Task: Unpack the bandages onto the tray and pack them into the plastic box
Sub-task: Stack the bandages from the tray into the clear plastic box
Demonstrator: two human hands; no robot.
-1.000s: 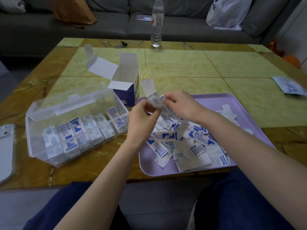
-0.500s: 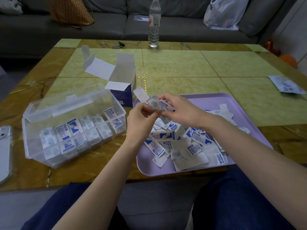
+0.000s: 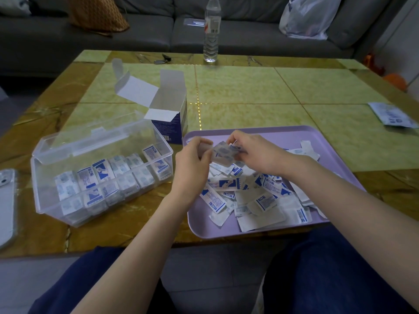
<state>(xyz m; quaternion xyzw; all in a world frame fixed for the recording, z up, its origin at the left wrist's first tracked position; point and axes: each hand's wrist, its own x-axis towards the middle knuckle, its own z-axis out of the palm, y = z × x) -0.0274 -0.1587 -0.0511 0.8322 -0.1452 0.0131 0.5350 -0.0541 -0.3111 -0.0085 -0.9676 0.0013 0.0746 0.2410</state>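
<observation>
Checker: Background first, quick.

Tagger: Grey sofa (image 3: 147, 30) at the back, with an orange cushion (image 3: 97, 14) and a white plastic bag (image 3: 308, 19) on it. In front, a green-and-brown tiled surface (image 3: 249, 91). A water bottle (image 3: 212, 30) stands upright at its far edge, keys (image 3: 163, 60) near it.

Checker: Task stuff?

Tagger: Clear plastic box (image 3: 43, 200) on the left of the surface, lid flipped open behind it. Packed bandages (image 3: 108, 177) stand in rows inside. Purple tray (image 3: 283, 137) sits to its right, loose bandages (image 3: 249, 196) heaped in the near half. An open blue-and-white carton (image 3: 172, 109) stands upright just behind, between box and tray, flaps up.

Checker: Hands?

Tagger: Both are over the tray's far-left corner. The left hand (image 3: 192, 164) has curled fingers and pinches one end of a small stack of bandages (image 3: 223, 152). The right hand (image 3: 256, 155) pinches the other end with thumb and fingertips. The stack is lifted off the heap and slightly blurred, so I cannot tell the count.

Checker: Anything else?

Tagger: Phone (image 3: 6, 200) at the far-left edge, partly out of frame. A printed paper sachet (image 3: 392, 114) lies far right, well apart from the tray. Legs (image 3: 340, 268) in dark blue at the bottom.
</observation>
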